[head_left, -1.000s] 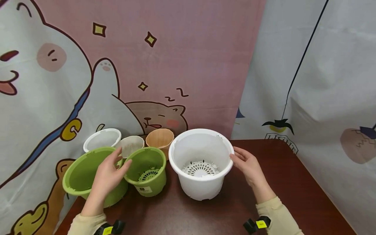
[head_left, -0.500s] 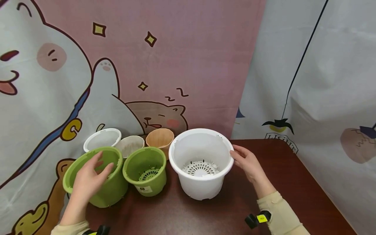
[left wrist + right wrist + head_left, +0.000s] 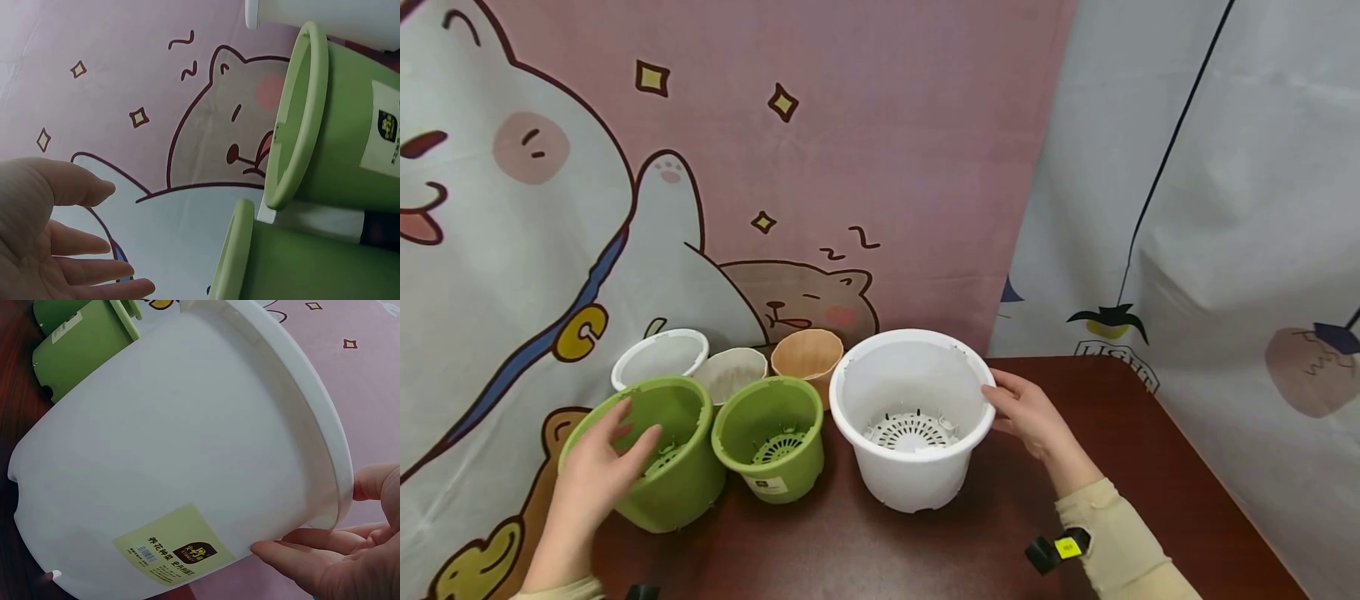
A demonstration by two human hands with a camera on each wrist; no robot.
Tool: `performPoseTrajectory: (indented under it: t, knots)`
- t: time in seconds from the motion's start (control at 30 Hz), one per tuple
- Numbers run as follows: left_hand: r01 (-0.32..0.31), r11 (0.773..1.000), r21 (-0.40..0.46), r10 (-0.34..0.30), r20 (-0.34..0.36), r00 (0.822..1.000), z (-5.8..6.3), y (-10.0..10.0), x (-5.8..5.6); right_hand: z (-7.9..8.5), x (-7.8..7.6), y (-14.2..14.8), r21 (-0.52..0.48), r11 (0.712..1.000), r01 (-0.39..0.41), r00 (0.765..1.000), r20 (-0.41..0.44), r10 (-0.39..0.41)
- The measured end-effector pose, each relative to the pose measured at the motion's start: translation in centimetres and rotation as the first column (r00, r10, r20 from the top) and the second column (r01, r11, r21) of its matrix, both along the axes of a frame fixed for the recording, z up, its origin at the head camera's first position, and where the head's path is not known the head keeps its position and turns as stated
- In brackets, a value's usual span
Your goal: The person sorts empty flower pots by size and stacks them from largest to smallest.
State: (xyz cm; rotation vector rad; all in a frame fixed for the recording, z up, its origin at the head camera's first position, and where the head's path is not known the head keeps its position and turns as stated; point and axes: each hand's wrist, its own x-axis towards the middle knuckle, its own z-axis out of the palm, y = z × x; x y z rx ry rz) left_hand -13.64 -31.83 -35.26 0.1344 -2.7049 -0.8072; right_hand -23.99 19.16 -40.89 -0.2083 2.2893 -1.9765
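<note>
A large white flowerpot [image 3: 910, 483] with a slotted bottom stands upright on the table. My right hand [image 3: 1030, 417] pinches its right rim, thumb at the rim and fingers along the outer wall, as the right wrist view shows. A pale label [image 3: 175, 544] is stuck to that wall. Over the near left rim of the larger green flowerpot [image 3: 692, 492] hovers my left hand [image 3: 591, 467], its fingers spread and holding nothing; it hides part of that rim. Between the big green pot and the white one sits a smaller green flowerpot [image 3: 805, 458] with a label.
Behind the green pots stand a white pot [image 3: 625, 377], a cream scalloped pot [image 3: 733, 375] and a peach pot [image 3: 808, 354], close to the cartoon backdrop [image 3: 925, 167]. The dark red table [image 3: 1112, 433] extends right to a pale curtain [image 3: 1247, 250].
My left hand has moved left and toward me, from between the two green pots to the larger one's near left rim. My right hand stays at the white flowerpot's rim.
</note>
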Motion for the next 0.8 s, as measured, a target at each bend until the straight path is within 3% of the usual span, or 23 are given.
performPoseTrajectory:
  t: [0.27,0.5,0.8]
  knots:
    - [-0.091,0.995,-0.036,0.093,0.056,0.994,-0.1,-1.9,-0.1,0.2,0.0,0.0,-0.016,1.000,-0.011,1.000,-0.008,0.011]
    - [-0.134,0.991,-0.028,0.137,0.133,0.982,-0.3,-3.8,-0.2,0.0,-0.1,0.0,-0.019,1.000,-0.003,1.000,0.001,0.003]
    - [-0.180,0.983,-0.042,0.185,0.146,0.972,-0.9,-6.2,-0.5,-0.2,-0.1,0.0,-0.009,1.000,0.015,1.000,0.009,-0.015]
